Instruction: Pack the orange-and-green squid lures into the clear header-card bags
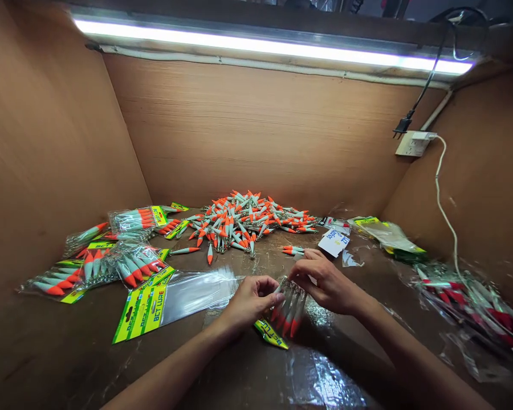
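Observation:
A clear plastic packet of fishing lures (pixel 291 310) hangs between my hands. The lures in it are grey-white with orange tips pointing down, slightly blurred, and its yellow-green header (pixel 271 335) lies toward me. My left hand (pixel 256 296) pinches the packet's left upper edge between thumb and fingers. At the top right, my right hand (pixel 325 279) is closed on the packet beside the metal hook ends; its exact grip is partly hidden. Just beyond my right hand lie a few loose lures (pixel 293 249).
A big heap of loose lures (pixel 239 222) sits at the back. Filled packets (pixel 98 259) lie left, beside a stack of flat bags (pixel 154 307). More flat bags (pixel 389 234), a paper label (pixel 334 242) and red-and-white packed lures (pixel 465 296) are right, under a hanging white cable (pixel 442 199).

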A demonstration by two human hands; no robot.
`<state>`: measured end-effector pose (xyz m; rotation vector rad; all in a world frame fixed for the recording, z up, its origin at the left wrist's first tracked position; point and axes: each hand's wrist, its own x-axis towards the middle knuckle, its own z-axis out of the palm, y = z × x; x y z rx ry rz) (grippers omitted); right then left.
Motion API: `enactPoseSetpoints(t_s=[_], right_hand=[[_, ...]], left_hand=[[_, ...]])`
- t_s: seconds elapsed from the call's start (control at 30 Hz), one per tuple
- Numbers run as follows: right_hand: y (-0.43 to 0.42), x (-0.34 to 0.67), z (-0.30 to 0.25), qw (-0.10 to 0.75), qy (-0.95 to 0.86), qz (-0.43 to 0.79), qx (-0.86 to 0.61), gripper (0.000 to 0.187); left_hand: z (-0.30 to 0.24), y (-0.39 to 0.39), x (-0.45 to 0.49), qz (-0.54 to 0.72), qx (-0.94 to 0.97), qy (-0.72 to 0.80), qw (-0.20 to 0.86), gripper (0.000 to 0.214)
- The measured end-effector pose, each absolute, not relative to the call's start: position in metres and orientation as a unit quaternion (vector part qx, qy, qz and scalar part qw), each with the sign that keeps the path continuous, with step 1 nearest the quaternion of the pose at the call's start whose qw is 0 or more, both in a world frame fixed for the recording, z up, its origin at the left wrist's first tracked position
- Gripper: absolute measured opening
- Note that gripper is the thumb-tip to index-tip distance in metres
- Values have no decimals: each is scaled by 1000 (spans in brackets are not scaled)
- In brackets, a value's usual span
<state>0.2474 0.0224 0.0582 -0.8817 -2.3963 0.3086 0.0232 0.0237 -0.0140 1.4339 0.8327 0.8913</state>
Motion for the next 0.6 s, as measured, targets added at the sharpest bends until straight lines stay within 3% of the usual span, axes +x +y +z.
enactPoseSetpoints(t_s=[0.6], right_hand=[[27, 248, 48, 268, -899, 132, -321, 20]], left_hand=[[-21, 22, 20, 351, 630, 403, 563, 34]])
